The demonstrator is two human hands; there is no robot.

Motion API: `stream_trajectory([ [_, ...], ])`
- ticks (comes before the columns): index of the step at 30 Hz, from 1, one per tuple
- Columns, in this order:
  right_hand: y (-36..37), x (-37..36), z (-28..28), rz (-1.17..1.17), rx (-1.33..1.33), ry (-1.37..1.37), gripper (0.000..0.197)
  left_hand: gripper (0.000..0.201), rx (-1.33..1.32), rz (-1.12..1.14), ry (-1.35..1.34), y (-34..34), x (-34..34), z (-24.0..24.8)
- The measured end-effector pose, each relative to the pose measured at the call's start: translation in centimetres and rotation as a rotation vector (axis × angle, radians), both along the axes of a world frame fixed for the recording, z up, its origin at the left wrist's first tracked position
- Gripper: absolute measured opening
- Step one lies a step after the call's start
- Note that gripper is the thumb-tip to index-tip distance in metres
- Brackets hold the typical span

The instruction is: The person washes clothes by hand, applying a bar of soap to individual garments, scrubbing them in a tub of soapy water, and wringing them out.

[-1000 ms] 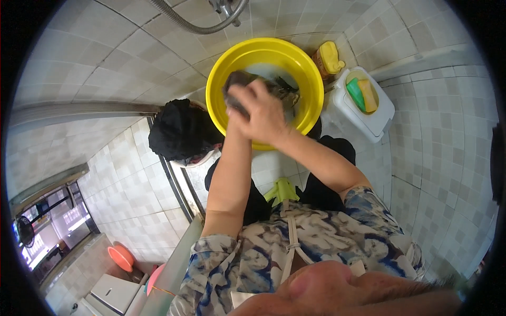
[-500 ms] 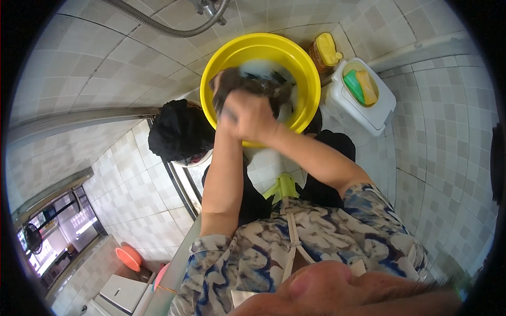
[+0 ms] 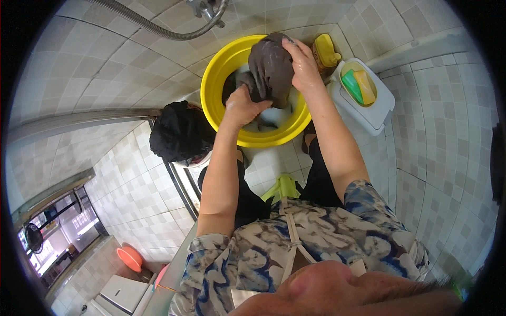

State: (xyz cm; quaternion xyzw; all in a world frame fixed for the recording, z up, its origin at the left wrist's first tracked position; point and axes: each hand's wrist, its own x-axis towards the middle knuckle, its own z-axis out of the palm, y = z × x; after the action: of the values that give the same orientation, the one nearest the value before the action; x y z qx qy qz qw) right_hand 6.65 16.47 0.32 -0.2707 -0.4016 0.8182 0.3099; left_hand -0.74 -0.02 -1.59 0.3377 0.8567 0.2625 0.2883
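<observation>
A wet dark grey-brown garment [image 3: 269, 66] is stretched between my two hands above a yellow basin [image 3: 211, 95]. My left hand [image 3: 243, 107] grips its lower left part over the near side of the basin. Farther off, my right hand [image 3: 304, 66] pinches its upper right edge, near the basin's right rim. Soapy water [image 3: 274, 116] shows under the cloth, with more dark laundry in it. The garment hides much of the basin's inside, and its exact kind cannot be made out.
Left of the basin, black clothes [image 3: 179, 131] are heaped on a container. A yellow bottle [image 3: 327, 51] stands by the wall, beside a white lidded bin [image 3: 363, 118] holding green and yellow packs [image 3: 359, 87]. A metal shower hose [image 3: 174, 35] hangs above. A green stool [image 3: 284, 188] is beneath me.
My hands were close together on bunched cloth at the basin's near left. They have moved apart, the right one far to the right, and the garment is lifted and spread.
</observation>
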Motion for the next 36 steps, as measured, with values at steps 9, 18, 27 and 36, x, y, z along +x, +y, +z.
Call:
stream_trajectory([
  [9,4.1,2.3,-0.2,-0.165,0.799,-0.256,0.026,0.03,0.798,0.611,-0.912,-2.8,-3.9,2.2],
  [18,2.7,1.4,0.1,-0.2,0.933,-0.276,0.03,0.028,1.018,0.7,-1.461,-3.0,-5.1,3.0],
  [27,0.9,0.4,-1.3,-0.033,0.19,-0.004,0.033,0.03,0.942,0.787,-1.437,-1.2,-3.8,3.1],
  [36,-5.4,-2.2,-1.5,-0.002,1.158,-0.822,0.023,0.022,0.768,0.91,-1.407,2.7,0.8,-2.2],
])
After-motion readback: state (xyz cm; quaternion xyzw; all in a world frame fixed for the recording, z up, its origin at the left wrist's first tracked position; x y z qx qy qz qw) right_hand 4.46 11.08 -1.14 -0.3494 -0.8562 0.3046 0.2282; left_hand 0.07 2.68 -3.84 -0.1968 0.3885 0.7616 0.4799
